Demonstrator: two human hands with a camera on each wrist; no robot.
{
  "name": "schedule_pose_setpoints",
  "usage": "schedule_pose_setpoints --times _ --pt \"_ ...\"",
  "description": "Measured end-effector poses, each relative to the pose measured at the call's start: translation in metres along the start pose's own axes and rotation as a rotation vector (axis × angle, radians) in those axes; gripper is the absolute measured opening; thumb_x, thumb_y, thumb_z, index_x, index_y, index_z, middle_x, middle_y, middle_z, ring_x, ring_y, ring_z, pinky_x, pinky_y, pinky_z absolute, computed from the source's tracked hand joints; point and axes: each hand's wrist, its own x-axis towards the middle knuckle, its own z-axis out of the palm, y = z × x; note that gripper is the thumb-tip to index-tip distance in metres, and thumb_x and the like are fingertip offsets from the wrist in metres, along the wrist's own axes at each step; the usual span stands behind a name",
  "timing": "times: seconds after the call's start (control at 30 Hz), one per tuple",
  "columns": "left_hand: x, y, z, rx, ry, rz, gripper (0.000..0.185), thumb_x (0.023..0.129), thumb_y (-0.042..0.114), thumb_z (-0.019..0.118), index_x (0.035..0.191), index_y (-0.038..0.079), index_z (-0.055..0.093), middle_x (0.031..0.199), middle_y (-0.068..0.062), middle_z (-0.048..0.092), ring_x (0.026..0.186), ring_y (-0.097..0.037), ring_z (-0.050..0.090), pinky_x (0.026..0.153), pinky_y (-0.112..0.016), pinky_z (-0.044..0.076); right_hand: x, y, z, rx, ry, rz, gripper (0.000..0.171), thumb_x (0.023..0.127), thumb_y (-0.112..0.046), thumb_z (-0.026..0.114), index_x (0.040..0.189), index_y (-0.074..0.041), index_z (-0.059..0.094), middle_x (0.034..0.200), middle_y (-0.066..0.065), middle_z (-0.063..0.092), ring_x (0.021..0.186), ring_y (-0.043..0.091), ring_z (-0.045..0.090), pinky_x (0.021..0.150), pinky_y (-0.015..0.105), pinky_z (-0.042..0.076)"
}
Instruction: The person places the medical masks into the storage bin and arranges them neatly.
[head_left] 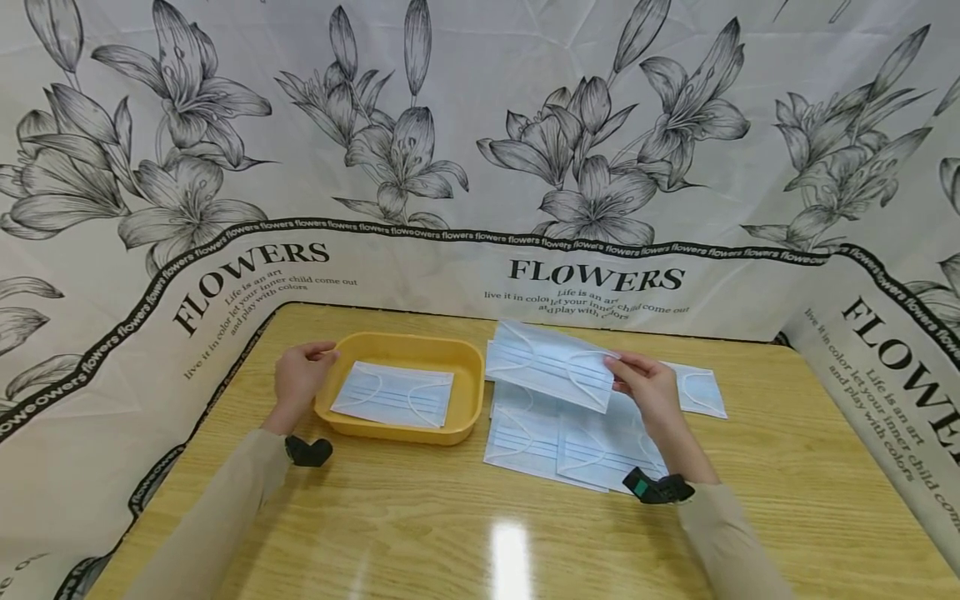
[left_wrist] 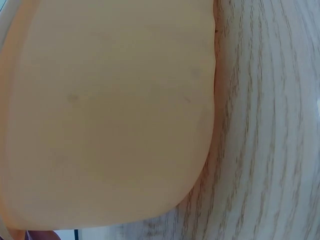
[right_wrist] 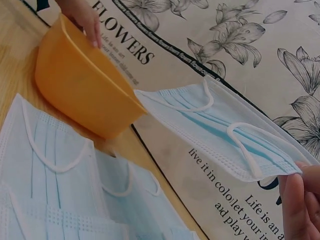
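Masks: one lies in the tray [head_left: 472,367], centre-left. Right hand [head_left: 651,390] pinches a lifted mask [head_left: 547,362] mid-frame; left hand [head_left: 297,379] grips the tray rim. Several masks [head_left: 555,442] remain on the surface [head_left: 450,525].

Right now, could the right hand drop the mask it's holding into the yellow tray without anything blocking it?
Probably yes. The right hand pinches a mask lifted beside the yellow tray, whose top is open; the left hand only holds the far rim.
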Motion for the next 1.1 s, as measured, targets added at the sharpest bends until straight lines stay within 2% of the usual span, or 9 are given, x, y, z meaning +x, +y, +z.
schedule_pose_setpoints --times 0.3,0.67,0.77,0.97,1.1 --pt "0.0 0.0 0.002 0.004 0.023 0.002 0.029 0.093 0.023 0.064 0.113 0.004 0.071 0.1 -0.019 0.069 0.08 -0.026 0.064 0.056 -0.022 0.043 0.0 0.002 0.022 0.032 -0.03 -0.013 0.011 0.086 -0.017 0.073 0.083 -0.027 0.07 0.08 -0.016 0.069 0.064 -0.001 0.061 0.062 0.014 0.052" --pt "0.001 0.0 0.001 0.004 0.005 -0.002 0.03 0.092 0.025 0.065 0.113 0.005 0.071 0.097 -0.018 0.069 0.073 -0.019 0.06 0.055 -0.022 0.043 -0.005 0.003 0.053 0.049 -0.094 -0.034 0.015 0.089 -0.012 0.069 0.084 -0.025 0.07 0.077 -0.016 0.069 0.062 -0.001 0.06 0.06 0.014 0.052" --pt "0.0 0.001 0.0 -0.003 0.006 -0.001 0.03 0.092 0.024 0.065 0.113 0.004 0.071 0.097 -0.019 0.069 0.073 -0.02 0.061 0.055 -0.022 0.043 -0.006 0.004 0.063 0.052 -0.108 -0.043 0.017 0.089 -0.01 0.068 0.084 -0.026 0.07 0.075 -0.016 0.069 0.06 0.0 0.06 0.06 0.015 0.052" --pt "0.001 0.0 0.0 -0.012 0.009 -0.01 0.03 0.092 0.024 0.065 0.114 0.004 0.071 0.099 -0.02 0.07 0.081 -0.027 0.064 0.056 -0.022 0.043 -0.008 0.004 0.081 0.059 -0.145 -0.052 0.01 0.089 -0.008 0.067 0.096 -0.015 0.07 0.078 -0.015 0.07 0.062 0.0 0.06 0.06 0.016 0.052" --pt "0.0 0.001 -0.001 -0.018 0.002 -0.014 0.03 0.092 0.024 0.065 0.114 0.004 0.071 0.099 -0.02 0.069 0.081 -0.027 0.064 0.056 -0.022 0.044 -0.008 0.003 0.093 0.054 -0.164 -0.045 0.016 0.089 -0.009 0.067 0.105 -0.006 0.069 0.079 -0.015 0.07 0.062 0.001 0.061 0.06 0.017 0.052"
